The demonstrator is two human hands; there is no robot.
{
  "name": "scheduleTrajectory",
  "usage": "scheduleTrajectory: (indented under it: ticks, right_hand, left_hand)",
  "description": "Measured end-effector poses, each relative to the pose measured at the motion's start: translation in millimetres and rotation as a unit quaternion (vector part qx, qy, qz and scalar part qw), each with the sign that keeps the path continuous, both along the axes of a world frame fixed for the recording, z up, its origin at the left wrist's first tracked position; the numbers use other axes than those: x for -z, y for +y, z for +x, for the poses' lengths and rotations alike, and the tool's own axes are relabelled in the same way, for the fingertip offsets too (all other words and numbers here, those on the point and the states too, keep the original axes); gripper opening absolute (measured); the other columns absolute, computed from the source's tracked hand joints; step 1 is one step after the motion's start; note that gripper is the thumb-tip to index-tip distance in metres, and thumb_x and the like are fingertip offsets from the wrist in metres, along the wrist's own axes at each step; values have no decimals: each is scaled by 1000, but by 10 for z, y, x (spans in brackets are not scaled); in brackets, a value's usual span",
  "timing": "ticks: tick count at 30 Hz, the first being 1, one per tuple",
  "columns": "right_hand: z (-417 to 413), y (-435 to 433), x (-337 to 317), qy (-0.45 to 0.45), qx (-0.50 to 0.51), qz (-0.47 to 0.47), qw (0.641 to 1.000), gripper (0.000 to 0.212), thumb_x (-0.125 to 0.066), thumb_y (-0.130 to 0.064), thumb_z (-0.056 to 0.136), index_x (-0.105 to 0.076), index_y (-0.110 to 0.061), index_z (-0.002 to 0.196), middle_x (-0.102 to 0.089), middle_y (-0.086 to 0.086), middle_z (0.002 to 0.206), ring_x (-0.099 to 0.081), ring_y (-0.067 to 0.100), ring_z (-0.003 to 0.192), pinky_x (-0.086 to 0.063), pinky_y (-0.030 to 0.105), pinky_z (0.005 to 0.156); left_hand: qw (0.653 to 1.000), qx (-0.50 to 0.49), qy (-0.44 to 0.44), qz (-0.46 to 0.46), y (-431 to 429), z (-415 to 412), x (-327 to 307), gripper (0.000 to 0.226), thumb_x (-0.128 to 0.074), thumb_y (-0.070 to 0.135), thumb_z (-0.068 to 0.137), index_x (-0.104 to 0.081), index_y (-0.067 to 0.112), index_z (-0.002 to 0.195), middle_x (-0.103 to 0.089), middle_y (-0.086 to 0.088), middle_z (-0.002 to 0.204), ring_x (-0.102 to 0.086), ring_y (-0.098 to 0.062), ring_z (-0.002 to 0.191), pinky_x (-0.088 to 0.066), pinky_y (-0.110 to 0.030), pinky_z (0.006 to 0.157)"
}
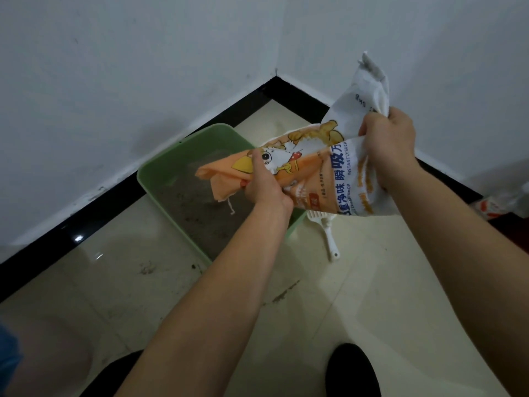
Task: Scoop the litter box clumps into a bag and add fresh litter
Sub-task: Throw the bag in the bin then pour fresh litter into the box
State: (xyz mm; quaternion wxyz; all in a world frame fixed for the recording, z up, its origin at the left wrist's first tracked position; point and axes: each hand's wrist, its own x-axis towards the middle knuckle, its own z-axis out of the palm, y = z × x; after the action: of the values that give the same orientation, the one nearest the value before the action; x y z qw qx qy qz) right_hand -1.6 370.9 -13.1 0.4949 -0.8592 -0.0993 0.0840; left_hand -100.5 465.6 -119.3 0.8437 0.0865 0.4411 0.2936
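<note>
Both hands grasp a tilted litter bag (315,167) over the green litter box (160,179): left hand (262,183) near its mouth, right hand (389,141) at its bottom.

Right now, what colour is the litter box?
Pale green; the litter box shows best in the head view.

Litter box (156,179) in wall corner (276,75); litter bag (315,170) above it; scoop (329,239) on floor (372,282) right of box.
</note>
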Motion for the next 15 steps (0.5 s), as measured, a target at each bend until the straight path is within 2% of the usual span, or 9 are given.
scheduleTrajectory:
  ticks: [3,5,6,10,15]
  right_hand:
    - [-35,113,27,2,-12,2,1000,10,-49,-21,71,-54,-23,79,-56,0,75,-61,22,73,-50,37,65]
    - [-56,186,40,5,-10,3,1000,16,-49,-23,67,-57,-22,81,-59,1,76,-66,25,77,-55,43,69]
    - [-56,221,49,5,-8,5,1000,18,-49,-24,66,-57,-21,82,-59,1,76,-66,26,77,-56,44,70]
    - [-94,353,72,-11,-32,8,999,9,-49,-24,71,-53,-22,79,-54,-2,74,-57,20,70,-48,38,65]
    - [-112,413,124,-17,-19,-6,1000,12,-48,-27,68,-55,-23,77,-60,1,77,-65,28,79,-56,49,76]
  left_hand:
    - [1000,-1,-12,11,117,-72,8,38,-75,42,84,-63,15,107,-76,-12,96,-75,-32,82,-58,-57,78]
    - [1000,5,-2,14,177,-115,27,39,-75,42,84,-61,15,107,-76,-12,96,-75,-32,82,-58,-58,78]
    - [1000,6,-3,19,217,-135,29,41,-75,43,83,-60,15,109,-76,-12,97,-75,-32,82,-58,-58,78]
    - [998,16,-42,42,371,-201,97,53,-73,46,84,-57,17,124,-75,-13,105,-73,-34,91,-55,-60,85]
    - [999,28,-35,24,392,-214,184,60,-74,48,81,-57,14,127,-74,-16,106,-72,-38,93,-54,-62,85]
